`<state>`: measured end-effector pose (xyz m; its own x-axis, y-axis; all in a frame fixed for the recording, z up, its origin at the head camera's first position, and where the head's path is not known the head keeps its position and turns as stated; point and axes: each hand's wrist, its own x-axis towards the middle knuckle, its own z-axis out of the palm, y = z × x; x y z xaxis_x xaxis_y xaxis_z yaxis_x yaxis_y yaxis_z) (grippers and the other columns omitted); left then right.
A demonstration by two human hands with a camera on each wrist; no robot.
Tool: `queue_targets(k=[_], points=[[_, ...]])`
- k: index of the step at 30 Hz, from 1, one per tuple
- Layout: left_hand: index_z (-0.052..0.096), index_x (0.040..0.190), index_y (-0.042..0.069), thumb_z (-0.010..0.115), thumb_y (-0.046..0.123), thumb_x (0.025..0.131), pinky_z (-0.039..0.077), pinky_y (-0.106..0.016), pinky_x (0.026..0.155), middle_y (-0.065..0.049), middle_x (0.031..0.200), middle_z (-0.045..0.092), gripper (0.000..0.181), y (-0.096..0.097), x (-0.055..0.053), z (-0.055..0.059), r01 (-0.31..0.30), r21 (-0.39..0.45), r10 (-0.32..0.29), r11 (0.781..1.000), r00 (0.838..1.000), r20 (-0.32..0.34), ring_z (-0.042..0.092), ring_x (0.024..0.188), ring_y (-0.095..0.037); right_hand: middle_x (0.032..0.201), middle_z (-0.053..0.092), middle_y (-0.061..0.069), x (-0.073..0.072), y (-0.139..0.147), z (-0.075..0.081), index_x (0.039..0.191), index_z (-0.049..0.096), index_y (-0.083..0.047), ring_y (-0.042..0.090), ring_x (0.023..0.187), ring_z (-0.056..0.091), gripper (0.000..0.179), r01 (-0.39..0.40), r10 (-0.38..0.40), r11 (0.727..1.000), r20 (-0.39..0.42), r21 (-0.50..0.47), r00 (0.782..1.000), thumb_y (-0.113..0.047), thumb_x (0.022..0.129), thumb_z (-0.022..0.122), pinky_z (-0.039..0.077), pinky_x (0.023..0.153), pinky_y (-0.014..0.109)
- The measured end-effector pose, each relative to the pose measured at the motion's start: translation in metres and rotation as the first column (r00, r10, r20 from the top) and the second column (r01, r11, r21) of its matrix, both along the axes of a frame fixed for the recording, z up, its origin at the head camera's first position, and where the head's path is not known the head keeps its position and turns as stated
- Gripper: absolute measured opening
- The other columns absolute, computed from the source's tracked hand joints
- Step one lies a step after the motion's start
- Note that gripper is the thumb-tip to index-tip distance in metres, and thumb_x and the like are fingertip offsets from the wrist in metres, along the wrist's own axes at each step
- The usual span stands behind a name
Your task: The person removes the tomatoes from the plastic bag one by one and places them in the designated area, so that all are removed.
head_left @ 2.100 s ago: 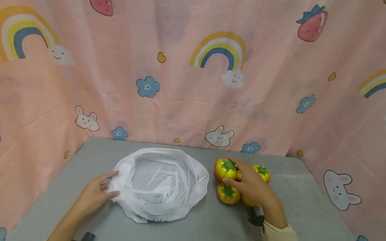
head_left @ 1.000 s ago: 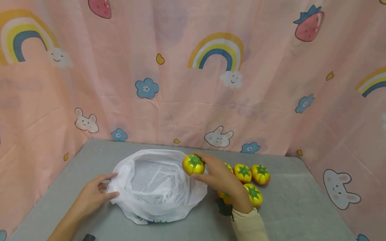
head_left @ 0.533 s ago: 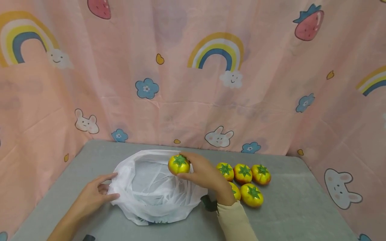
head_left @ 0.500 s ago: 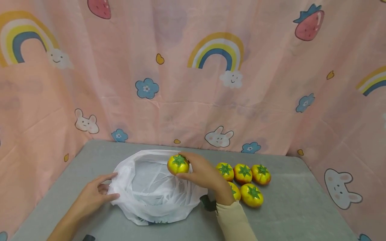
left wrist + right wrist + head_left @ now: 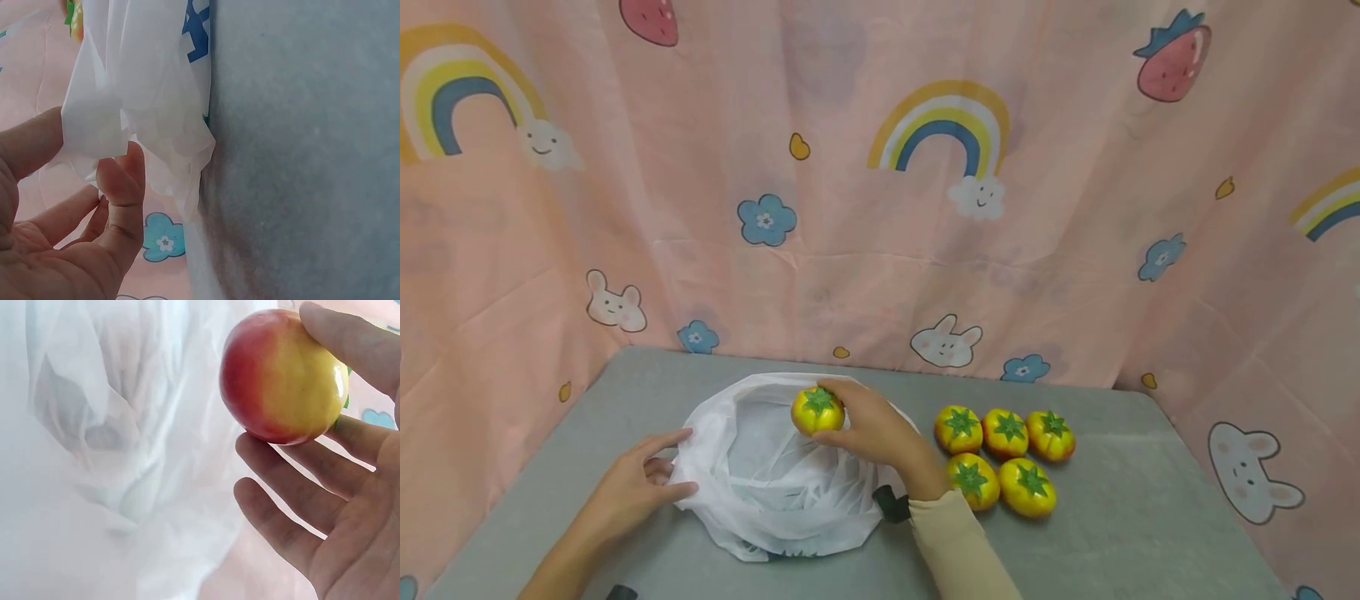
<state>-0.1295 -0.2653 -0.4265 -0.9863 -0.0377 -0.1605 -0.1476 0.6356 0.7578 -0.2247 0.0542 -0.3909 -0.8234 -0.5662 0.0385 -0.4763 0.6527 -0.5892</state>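
A white plastic bag (image 5: 752,521) stands on the grey table with its mouth spread wide. At its left rim my left hand (image 5: 632,482) pinches the plastic between thumb and fingers; the left wrist view shows the fingers (image 5: 125,194) curled at the bag's edge. Over the bag's mouth my right hand (image 5: 876,423) holds a glossy yellow-and-red fruit (image 5: 817,411) with a green star-shaped leafy top, like a tomato or persimmon. In the right wrist view its red and yellow underside (image 5: 281,378) faces the camera, gripped between thumb and fingers, apart from the bag.
Several matching fruits (image 5: 1028,488) sit close together on the table (image 5: 1120,500), right of the bag. A pink patterned curtain (image 5: 880,275) hangs behind and along both sides of the table. The right wrist's black device (image 5: 891,504) is near the bag's right side.
My right hand took one fruit from the group and carried it leftward, from the bag's right side to over its mouth. My left hand has stayed at the rim.
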Motion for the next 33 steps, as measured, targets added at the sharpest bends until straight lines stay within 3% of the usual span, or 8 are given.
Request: queue_targets(k=[4,10,21,33], points=[[0.043,0.15,0.007,0.086,0.026,0.077,0.056,-0.033,0.085,-0.026,0.145,0.044,0.087,0.0,0.0,0.001,0.001,0.004,-0.001,1.0,1.0,-0.002,0.061,0.116,-0.037,0.149,0.051,0.004,-0.003,-0.009,-0.005,0.148,0.045,-0.013,0.02,0.128,0.052,0.071,-0.011,0.011,1.0,0.003,0.001,1.0,-0.031,0.087,0.077,0.046,0.107,0.039],[0.043,0.149,0.005,0.087,0.023,0.076,0.051,-0.019,0.074,-0.025,0.144,0.045,0.087,0.001,0.001,0.001,0.004,0.038,-0.003,0.999,1.0,-0.017,0.063,0.11,-0.029,0.141,0.057,0.002,-0.009,-0.023,-0.013,0.146,0.048,-0.013,0.018,0.122,0.054,0.071,-0.033,0.033,0.999,0.006,0.014,0.999,-0.035,0.086,0.077,0.046,0.106,0.037],[0.043,0.15,0.005,0.086,0.023,0.077,0.053,-0.021,0.08,-0.026,0.147,0.041,0.087,0.001,0.003,-0.004,0.024,0.102,-0.022,0.995,1.0,-0.015,0.062,0.119,-0.037,0.141,0.057,0.0,-0.013,-0.044,-0.032,0.147,0.047,-0.017,0.016,0.12,0.054,0.069,-0.029,0.03,0.997,-0.017,0.067,0.999,-0.034,0.087,0.076,0.045,0.106,0.037],[0.042,0.151,0.008,0.087,0.027,0.076,0.056,-0.032,0.087,-0.027,0.149,0.04,0.089,-0.001,0.001,-0.004,0.015,0.054,-0.015,0.998,1.0,0.011,0.058,0.125,-0.042,0.136,0.061,-0.002,-0.014,-0.058,-0.043,0.146,0.049,-0.018,0.014,0.117,0.057,0.069,0.003,-0.003,1.0,-0.001,0.019,1.0,-0.033,0.085,0.079,0.046,0.105,0.036]])
